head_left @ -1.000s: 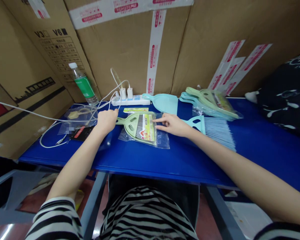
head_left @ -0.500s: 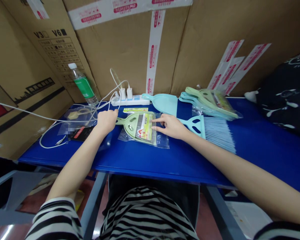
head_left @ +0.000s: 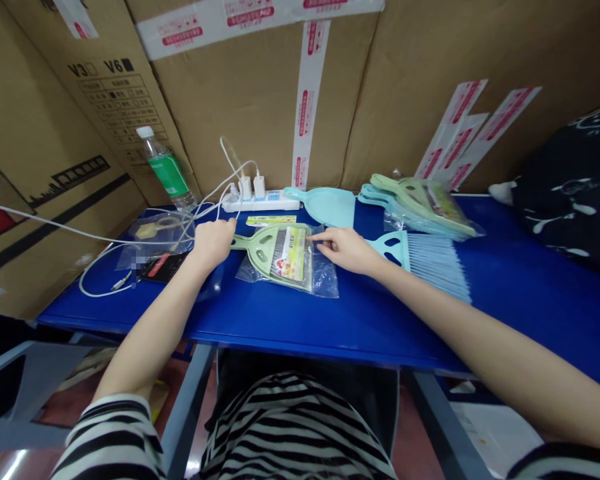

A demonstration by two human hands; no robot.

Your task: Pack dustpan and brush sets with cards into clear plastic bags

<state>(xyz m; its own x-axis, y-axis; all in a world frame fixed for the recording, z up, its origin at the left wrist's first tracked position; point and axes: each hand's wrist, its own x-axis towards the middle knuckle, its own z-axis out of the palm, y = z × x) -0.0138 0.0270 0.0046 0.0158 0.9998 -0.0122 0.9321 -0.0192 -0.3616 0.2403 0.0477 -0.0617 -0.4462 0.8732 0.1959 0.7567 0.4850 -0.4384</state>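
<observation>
A light green dustpan (head_left: 261, 255) lies flat on the blue table in a clear plastic bag (head_left: 326, 277). A small grey-bristled brush with a yellow-and-white label card (head_left: 295, 257) is nested in it. My left hand (head_left: 213, 244) is closed at the handle end of the dustpan. My right hand (head_left: 347, 249) reaches to the dustpan's right rim, index finger stretched out and the other fingers curled, holding nothing. Under and beyond that hand lies a light blue brush (head_left: 433, 263), its handle partly hidden. Behind it rests a light blue dustpan (head_left: 331, 205).
Bagged dustpan sets (head_left: 425, 205) are stacked at the back right. A white power strip (head_left: 280, 201) with plugs and cables stands behind my left hand. A water bottle (head_left: 167, 170), a dark phone-like object (head_left: 166, 268) and a yellow label strip (head_left: 271, 220) lie around. Cardboard walls (head_left: 260, 107) close off the back.
My right hand has drawn slightly right, from over the label card to the dustpan's rim, its thumb tucking in. My left hand and the dustpan have stayed in place.
</observation>
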